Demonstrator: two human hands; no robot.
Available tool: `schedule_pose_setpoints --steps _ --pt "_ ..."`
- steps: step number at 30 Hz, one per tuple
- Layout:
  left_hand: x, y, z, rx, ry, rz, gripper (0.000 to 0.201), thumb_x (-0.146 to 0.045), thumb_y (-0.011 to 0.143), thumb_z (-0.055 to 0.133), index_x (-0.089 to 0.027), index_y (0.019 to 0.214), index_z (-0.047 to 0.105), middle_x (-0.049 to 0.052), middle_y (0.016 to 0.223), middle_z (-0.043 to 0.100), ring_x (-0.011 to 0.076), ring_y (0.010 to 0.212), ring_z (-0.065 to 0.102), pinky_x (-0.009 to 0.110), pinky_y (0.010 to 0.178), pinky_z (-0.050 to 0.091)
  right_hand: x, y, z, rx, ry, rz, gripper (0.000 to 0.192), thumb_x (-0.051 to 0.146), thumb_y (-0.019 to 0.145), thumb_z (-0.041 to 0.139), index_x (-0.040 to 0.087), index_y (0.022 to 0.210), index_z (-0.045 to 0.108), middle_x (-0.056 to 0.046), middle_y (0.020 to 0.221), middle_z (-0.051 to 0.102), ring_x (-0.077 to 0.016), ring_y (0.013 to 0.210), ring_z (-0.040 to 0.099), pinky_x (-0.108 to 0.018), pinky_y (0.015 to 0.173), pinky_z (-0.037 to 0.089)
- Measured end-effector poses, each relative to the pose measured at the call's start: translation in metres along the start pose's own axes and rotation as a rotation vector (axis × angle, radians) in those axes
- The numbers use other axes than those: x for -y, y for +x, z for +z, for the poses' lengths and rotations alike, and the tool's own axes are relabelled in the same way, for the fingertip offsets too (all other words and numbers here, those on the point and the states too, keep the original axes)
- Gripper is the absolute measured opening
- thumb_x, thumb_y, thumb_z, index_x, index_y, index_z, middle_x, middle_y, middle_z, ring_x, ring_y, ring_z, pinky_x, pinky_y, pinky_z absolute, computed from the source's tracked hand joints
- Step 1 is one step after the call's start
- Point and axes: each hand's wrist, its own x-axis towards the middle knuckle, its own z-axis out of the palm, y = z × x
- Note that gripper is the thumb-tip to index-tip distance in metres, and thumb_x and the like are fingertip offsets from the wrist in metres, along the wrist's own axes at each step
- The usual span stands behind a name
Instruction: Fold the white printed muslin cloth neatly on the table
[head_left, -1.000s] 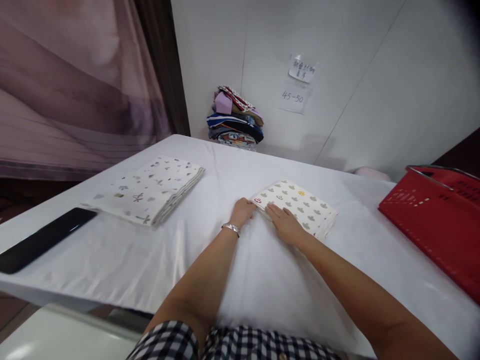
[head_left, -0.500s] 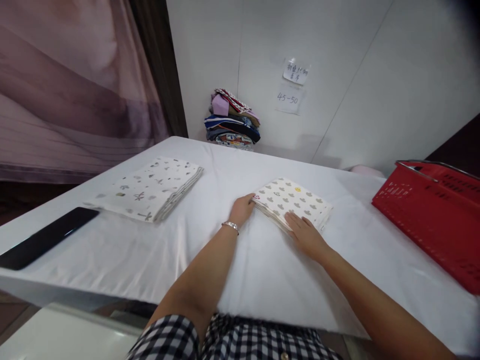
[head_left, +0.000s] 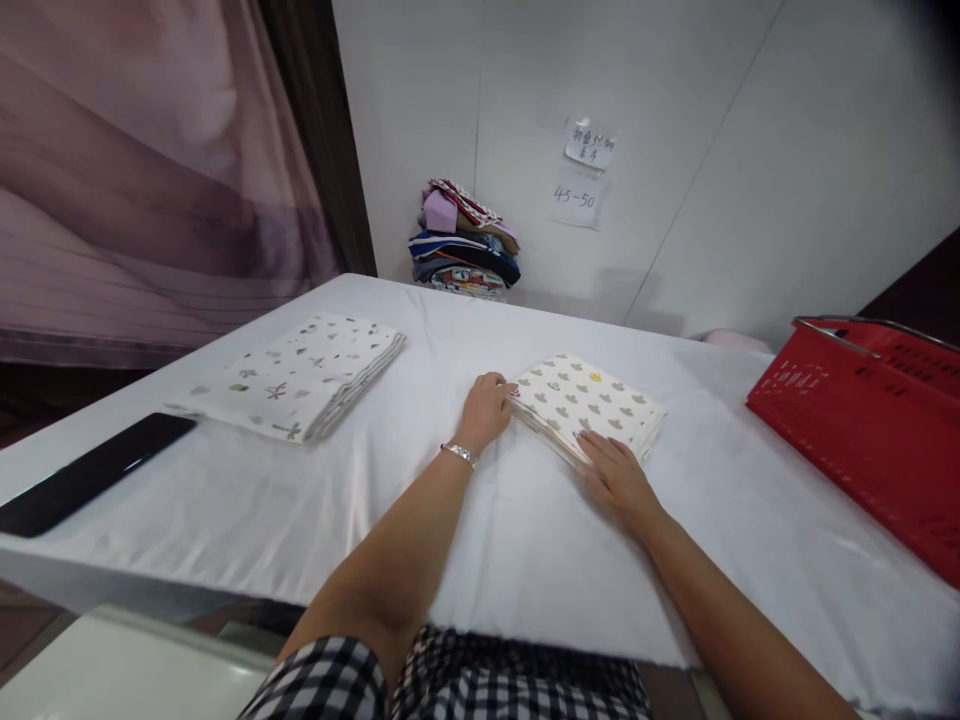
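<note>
The person's left hand [head_left: 487, 405] rests against the left corner of a folded cloth with grey heart-like prints [head_left: 589, 400], its fingers curled at the stacked edge; whether they pinch the layers or only press against them cannot be told from this view. A thin bracelet [head_left: 459, 453] sits on that wrist. The right hand [head_left: 615, 475] lies flat and spread, fingers together, on the near right corner of the same cloth, pressing down on it rather than gripping it. The cloth lies flat between the two hands on a table covered in a white sheet [head_left: 525, 540], with its near edge running from one hand to the other. Well to the left of the left hand lies a second folded cloth with small scattered prints [head_left: 300, 375], and farther left again, near the table edge, a dark flat phone-like slab [head_left: 90, 472]. Well to the right of the right hand sits a red plastic basket [head_left: 862, 410] with a metal handle. Beyond both hands, against the wall, is a pile of mixed coloured fabrics [head_left: 465, 240], and to its right two paper notes [head_left: 581, 175] are stuck to the wall.
</note>
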Motion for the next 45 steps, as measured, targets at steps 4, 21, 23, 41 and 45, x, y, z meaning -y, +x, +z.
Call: schedule_pose_setpoints --steps 4,21,23,41,45 --pt "0.001 0.002 0.003 0.037 -0.023 0.194 0.023 -0.018 0.085 0.048 -0.024 0.096 0.068 0.005 0.112 0.058 0.0199 0.11 0.047 0.035 0.093 0.037 0.008 0.014 -0.014 0.0 0.141 0.11 0.041 0.039 0.093 0.033 0.023 0.119 0.06 -0.005 0.128 0.056 -0.0206 0.119 0.049 -0.038 0.1 0.039" --pt "0.008 0.002 0.011 -0.054 -0.093 0.312 0.023 -0.012 0.085 0.048 -0.023 0.091 0.068 0.004 0.099 0.062 0.0175 0.099 0.051 0.033 0.084 0.046 0.021 0.031 -0.005 -0.17 0.069 0.107 0.03 0.026 0.093 0.034 0.021 0.083 0.061 -0.006 0.085 0.06 -0.0205 0.082 0.053 -0.032 0.071 0.043" --pt "0.008 0.001 0.01 -0.026 -0.097 0.306 0.023 -0.012 0.085 0.048 -0.022 0.09 0.068 0.004 0.098 0.062 0.0174 0.099 0.052 0.033 0.084 0.047 0.021 0.03 -0.005 -0.17 0.086 0.081 0.03 0.026 0.094 0.033 0.021 0.085 0.061 -0.007 0.088 0.061 -0.0206 0.084 0.054 -0.033 0.073 0.044" --pt "0.013 0.0 0.012 0.023 -0.167 0.208 0.027 -0.006 0.075 0.052 -0.022 0.091 0.069 0.002 0.1 0.064 0.0158 0.101 0.054 0.03 0.088 0.049 0.016 0.026 -0.003 -0.238 0.03 0.011 0.029 0.024 0.091 0.04 0.022 0.098 0.068 -0.007 0.091 0.064 -0.0213 0.083 0.056 -0.035 0.071 0.047" --pt "0.013 0.001 0.015 0.015 -0.176 0.19 0.023 -0.009 0.08 0.052 -0.023 0.086 0.069 0.001 0.096 0.065 0.0155 0.099 0.055 0.031 0.086 0.049 0.016 0.024 -0.003 -0.145 0.023 0.017 0.028 0.024 0.091 0.041 0.024 0.1 0.067 -0.007 0.095 0.064 -0.0213 0.086 0.056 -0.034 0.069 0.047"
